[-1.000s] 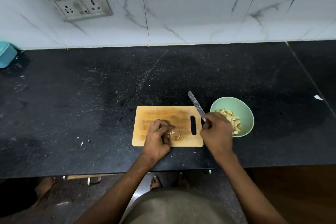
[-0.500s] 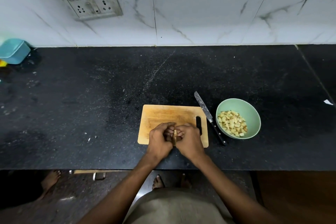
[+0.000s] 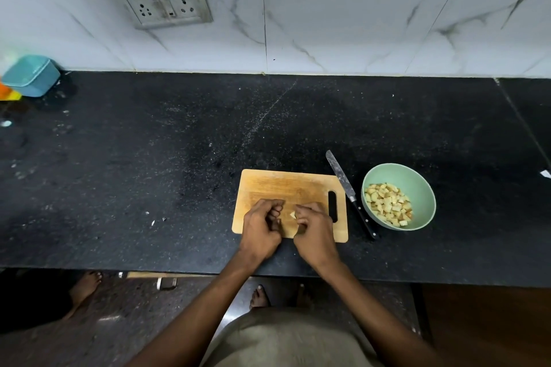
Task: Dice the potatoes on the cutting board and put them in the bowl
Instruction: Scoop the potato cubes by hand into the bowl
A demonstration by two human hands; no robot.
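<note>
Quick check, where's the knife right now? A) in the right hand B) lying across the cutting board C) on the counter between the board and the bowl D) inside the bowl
C: the knife lies on the black counter, between the cutting board and the green bowl; neither hand touches it.

One cutting board (image 3: 286, 188), one knife (image 3: 350, 192), one green bowl (image 3: 423, 188) of many potato cubes (image 3: 387, 204), one teal box (image 3: 31, 74) at upper left, two hands: left hand (image 3: 261, 226), right hand (image 3: 314, 228).
</note>
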